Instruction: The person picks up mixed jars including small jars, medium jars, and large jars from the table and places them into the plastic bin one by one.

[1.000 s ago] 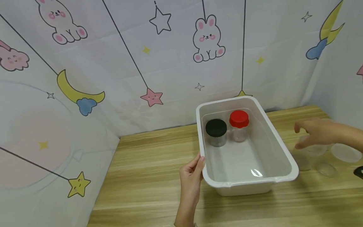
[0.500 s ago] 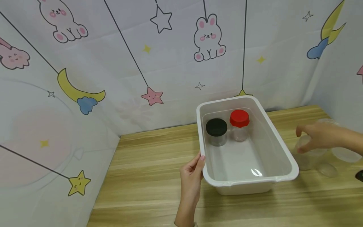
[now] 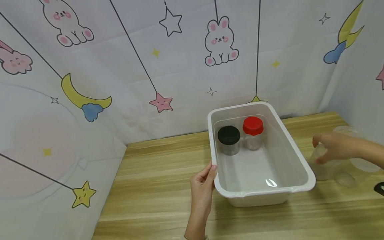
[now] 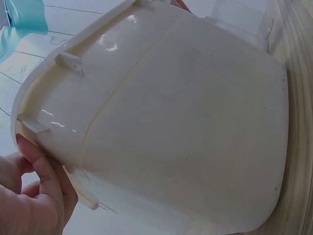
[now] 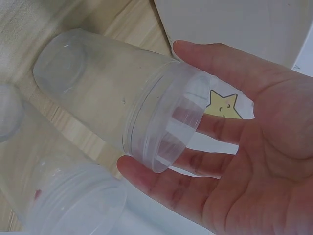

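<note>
My left hand [image 3: 201,190] grips the left rim of a white plastic tub [image 3: 288,140], thumb on top and fingers curled under, as the left wrist view also shows. Inside the tub stand a jar with a black lid [image 3: 229,136] and a jar with a red lid [image 3: 253,126]. To the right of the tub, my right hand [image 3: 339,146] is around the neck of a clear lidless plastic jar [image 5: 105,88]. Its thumb lies at one side of the rim and its fingers at the other. The jar stands upright on the table.
A second clear open jar [image 5: 78,205] stands close beside the held one. More clear containers, partly behind the right hand, stand near the right wall. A dark object [image 3: 379,188] shows at the right edge. A printed curtain [image 3: 180,73] backs the wooden table [image 3: 156,180].
My right hand has come down a little over the clear jar, its fingers now around the neck. The left hand, the tub and the two lidded jars stay where they were.
</note>
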Motion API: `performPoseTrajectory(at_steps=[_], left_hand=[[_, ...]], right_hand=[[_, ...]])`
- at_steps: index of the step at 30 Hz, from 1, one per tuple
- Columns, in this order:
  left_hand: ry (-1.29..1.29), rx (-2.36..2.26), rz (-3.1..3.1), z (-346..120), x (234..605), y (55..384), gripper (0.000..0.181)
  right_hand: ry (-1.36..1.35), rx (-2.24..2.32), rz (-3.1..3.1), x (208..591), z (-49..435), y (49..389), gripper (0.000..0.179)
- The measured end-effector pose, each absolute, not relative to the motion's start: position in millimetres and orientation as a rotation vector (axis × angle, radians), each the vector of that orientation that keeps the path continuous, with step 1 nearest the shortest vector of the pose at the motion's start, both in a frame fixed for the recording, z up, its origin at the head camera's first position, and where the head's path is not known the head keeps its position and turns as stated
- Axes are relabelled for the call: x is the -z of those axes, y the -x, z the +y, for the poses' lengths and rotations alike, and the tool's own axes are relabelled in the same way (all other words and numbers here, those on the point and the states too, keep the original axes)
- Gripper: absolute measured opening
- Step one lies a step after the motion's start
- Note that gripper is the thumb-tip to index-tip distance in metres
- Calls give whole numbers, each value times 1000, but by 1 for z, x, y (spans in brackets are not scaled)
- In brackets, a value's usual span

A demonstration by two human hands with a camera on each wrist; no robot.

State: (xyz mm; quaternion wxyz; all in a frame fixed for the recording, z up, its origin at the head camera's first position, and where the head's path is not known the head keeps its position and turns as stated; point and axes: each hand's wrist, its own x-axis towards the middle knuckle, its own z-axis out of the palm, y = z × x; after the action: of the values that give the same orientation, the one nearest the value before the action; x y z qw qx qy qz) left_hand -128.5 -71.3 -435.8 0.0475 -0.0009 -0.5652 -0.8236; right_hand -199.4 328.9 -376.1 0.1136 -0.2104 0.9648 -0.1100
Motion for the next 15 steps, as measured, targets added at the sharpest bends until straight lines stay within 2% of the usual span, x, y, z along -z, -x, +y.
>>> performPoseTrajectory(at_steps=[15], left_hand=[[1,2522,-1729,-71,436,128,34]], right_hand=[[604,335,2840,382,332,203,50]])
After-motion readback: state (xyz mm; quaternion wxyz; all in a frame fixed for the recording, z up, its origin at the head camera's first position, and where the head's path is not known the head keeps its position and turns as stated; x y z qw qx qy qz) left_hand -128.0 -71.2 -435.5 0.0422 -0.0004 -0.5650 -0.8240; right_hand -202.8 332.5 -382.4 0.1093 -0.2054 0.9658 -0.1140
